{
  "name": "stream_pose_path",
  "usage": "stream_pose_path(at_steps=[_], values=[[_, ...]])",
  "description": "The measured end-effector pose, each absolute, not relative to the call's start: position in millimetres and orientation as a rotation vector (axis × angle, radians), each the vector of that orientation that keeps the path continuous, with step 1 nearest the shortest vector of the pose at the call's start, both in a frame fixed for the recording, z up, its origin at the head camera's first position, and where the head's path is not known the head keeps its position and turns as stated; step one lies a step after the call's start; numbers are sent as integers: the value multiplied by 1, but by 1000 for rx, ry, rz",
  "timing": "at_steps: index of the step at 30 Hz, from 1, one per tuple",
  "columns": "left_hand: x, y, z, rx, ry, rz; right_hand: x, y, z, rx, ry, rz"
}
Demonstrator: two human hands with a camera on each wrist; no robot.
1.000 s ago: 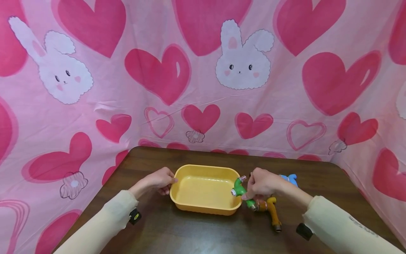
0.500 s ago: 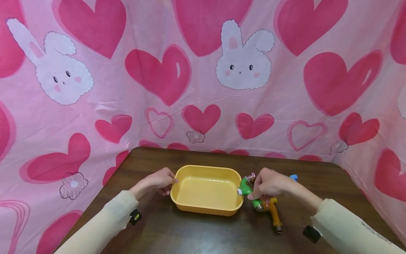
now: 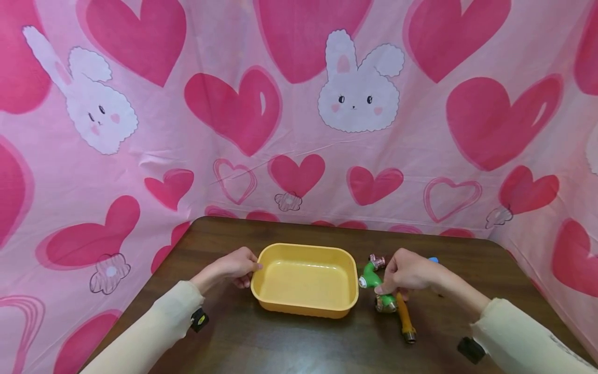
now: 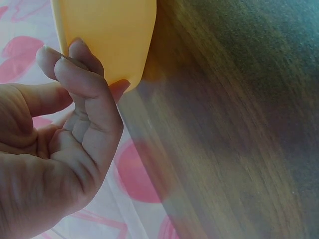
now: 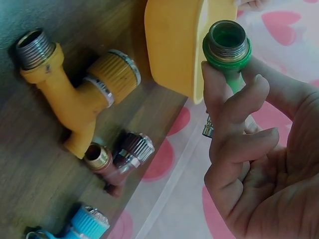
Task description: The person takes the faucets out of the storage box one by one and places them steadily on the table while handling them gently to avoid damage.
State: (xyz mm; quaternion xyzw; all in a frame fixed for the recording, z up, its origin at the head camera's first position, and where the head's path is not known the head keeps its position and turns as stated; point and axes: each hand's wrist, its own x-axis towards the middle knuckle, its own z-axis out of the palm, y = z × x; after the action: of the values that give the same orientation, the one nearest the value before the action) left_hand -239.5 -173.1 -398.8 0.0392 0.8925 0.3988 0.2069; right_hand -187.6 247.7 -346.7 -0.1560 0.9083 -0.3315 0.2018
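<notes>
My left hand [image 3: 235, 266] pinches the left rim of a yellow plastic basin [image 3: 306, 306], thumb on the inner side. To the basin's right, my right hand [image 3: 411, 272] holds a green faucet [image 3: 370, 279] between thumb and fingers. A threaded metal mouth [image 5: 228, 40] on this faucet faces the right wrist camera. Under and beside that hand lies an orange faucet [image 5: 70, 99] with a ribbed knob, partly covered in the head view. A dark red faucet [image 5: 113, 172] and a blue one [image 5: 87, 224] lie near it in the right wrist view.
Everything stands on a dark brown wooden table [image 3: 261, 343] with rounded far corners. A pink cloth [image 3: 299, 130] with hearts and rabbit faces hangs behind and at both sides. In the head view, only a bit of the blue faucet shows behind my right wrist.
My right hand has moved right with the green faucet, from over the basin's right rim to outside it. The left hand has stayed at the basin's left rim.
</notes>
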Motion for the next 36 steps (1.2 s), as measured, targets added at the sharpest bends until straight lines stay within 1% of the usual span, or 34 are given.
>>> stream_pose_path(at_steps=[30, 36], values=[[-240, -172, -401, 120, 2492, 1128, -182, 289, -364, -455, 2484, -995], [-241, -172, -401, 118, 2501, 1117, -180, 294, -368, -421, 2482, -1013]])
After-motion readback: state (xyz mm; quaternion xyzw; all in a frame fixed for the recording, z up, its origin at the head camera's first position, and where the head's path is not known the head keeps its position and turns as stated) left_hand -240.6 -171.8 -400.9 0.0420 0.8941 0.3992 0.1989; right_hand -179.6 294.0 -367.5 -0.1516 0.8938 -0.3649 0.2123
